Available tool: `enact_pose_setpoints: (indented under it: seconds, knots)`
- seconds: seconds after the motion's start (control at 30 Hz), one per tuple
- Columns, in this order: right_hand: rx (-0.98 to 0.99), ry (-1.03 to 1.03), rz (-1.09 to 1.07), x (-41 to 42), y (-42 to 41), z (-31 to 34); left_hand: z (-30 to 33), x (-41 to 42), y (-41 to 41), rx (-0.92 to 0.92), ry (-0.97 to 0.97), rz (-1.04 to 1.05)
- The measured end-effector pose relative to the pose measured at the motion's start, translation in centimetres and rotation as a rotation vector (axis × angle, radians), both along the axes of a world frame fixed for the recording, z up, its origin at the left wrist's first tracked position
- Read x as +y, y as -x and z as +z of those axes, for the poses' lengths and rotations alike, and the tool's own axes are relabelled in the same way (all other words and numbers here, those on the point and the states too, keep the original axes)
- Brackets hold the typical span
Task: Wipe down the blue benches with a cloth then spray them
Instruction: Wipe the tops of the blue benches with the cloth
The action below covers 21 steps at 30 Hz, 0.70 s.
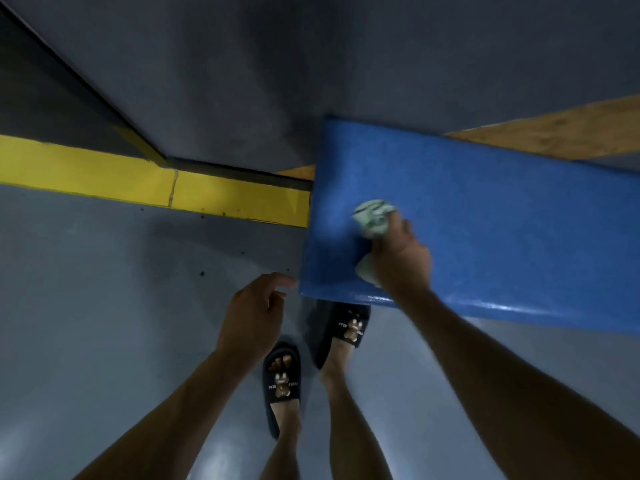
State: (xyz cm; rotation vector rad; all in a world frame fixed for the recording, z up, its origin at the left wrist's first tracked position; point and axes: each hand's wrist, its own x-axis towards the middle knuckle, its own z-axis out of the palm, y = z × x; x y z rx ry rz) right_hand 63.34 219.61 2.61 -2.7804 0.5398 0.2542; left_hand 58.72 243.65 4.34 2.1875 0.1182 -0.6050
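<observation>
On the blue bench (502,237), the right hand (401,258) grips a crumpled cloth (372,216).

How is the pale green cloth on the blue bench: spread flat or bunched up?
Bunched up. The pale green cloth sits crumpled in the right hand, pressed on the blue bench.

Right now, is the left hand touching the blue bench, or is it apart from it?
Cannot tell. In the head view the left hand hangs by the near corner of the blue bench, and its forefinger tip meets the bench edge in the picture, but no gap or contact shows plainly.
</observation>
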Motion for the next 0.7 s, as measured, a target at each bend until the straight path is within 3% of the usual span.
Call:
enact_pose_setpoints:
  seconds: [0.13,0.3,0.57,0.7]
  knots:
    - [-0.016,-0.045,0.338,7.2,2.4,-1.0,0.4,-0.9,0.4,0.011,0.022,-0.028]
    - [-0.077,-0.026,0.423,6.0,3.9,-1.4,0.5,-1.6,0.0,0.001,0.013,-0.074]
    - [-0.074,0.152,0.374,-5.9,10.3,-1.9,0.4,-6.9,-0.7,0.021,-0.012,-0.142]
    - [0.106,0.195,0.042,-15.5,13.4,-0.5,0.7,-10.7,-0.3,0.014,0.008,-0.205]
